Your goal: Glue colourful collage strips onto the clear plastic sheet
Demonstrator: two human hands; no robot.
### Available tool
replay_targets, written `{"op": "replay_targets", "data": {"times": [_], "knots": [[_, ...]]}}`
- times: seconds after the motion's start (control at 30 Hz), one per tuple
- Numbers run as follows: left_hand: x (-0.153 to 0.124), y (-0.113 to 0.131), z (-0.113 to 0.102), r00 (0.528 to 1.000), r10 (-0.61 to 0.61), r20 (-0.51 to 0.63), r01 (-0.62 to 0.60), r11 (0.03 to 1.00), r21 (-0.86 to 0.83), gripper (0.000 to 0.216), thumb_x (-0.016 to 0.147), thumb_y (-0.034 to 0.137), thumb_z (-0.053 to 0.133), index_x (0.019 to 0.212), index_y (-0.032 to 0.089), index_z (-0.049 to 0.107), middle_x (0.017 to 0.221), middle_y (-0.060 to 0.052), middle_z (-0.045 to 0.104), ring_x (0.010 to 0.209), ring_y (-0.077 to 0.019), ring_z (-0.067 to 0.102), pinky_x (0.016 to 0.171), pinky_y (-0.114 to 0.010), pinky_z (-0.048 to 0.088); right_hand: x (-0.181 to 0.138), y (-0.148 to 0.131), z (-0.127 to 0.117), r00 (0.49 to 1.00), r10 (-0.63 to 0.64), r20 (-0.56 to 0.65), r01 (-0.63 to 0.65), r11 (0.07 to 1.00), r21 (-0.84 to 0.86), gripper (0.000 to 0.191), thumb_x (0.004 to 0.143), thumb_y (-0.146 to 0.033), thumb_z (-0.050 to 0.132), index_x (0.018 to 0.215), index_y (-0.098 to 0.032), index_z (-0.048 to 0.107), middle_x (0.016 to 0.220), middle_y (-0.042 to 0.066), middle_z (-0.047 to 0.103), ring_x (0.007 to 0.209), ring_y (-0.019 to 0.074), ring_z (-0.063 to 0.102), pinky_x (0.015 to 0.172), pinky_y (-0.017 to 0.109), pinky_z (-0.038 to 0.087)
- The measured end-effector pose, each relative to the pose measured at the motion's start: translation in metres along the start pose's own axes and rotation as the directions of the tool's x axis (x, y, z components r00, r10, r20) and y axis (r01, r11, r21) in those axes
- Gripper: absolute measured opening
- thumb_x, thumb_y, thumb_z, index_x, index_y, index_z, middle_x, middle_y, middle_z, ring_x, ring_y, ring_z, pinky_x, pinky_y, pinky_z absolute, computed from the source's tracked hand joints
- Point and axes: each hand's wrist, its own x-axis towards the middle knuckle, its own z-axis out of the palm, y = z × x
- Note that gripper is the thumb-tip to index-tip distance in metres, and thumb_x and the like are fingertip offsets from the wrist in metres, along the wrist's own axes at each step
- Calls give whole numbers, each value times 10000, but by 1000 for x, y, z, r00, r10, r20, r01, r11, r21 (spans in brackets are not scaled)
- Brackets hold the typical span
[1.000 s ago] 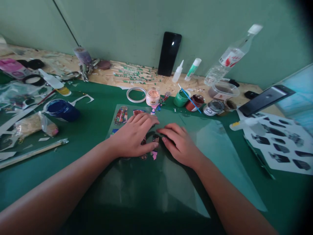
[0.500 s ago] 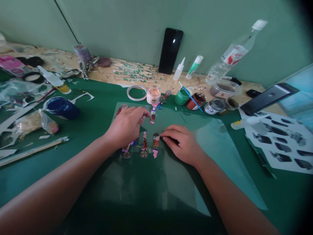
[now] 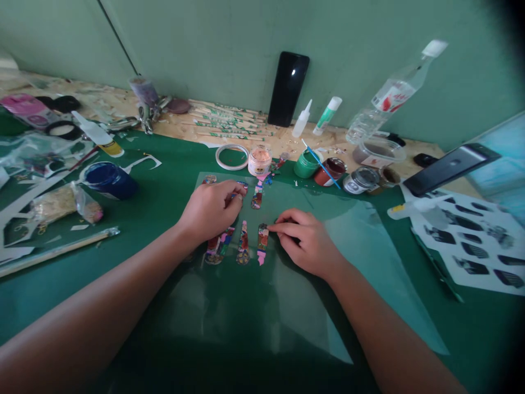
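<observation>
On the green counter [image 3: 156, 219], a clear sheet [image 3: 353, 241] lies under my left hand [image 3: 211, 210] and right hand [image 3: 305, 241].
Patterned strips [image 3: 243, 249] lie on the sheet between both hands. My left hand is curled, fingertips bunched at one strip's end; whether it grips, I cannot tell. My right hand holds nothing, fingers narrow, one tip touching the closest strip. Paint pots [image 3: 305, 163] stand beyond my right hand.
</observation>
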Motion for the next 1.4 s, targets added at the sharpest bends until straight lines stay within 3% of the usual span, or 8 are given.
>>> {"op": "replay_targets", "data": {"times": [0.27,1.0,1.4], "knots": [[-1,0,0,1000,-11,2,11,1000,2,255,879,241,536,985,176,758,804,-22,766,583,-126,591,621,-257,426,0,0,0,999,7,-37,-6,999,37,295,908,-109,548,1057,-215,779,1020,83,682,939,209,659,822,393,502],[0,1,-1,996,-85,-5,85,996,4,241,833,250,539,894,203,768,577,20,647,497,-130,504,569,-275,362,-1,0,-1,999,-33,30,33,999,1,304,900,-118,567,1053,-264,785,1051,72,654,966,209,641,870,408,436],[0,3,-1,996,-92,7,92,996,5,239,843,252,545,908,204,769,683,3,712,533,-128,539,568,-272,365,-2,-4,-4,995,-67,68,68,998,-10,286,891,-125,573,1007,-269,791,1091,76,644,940,197,630,857,395,397]]}}
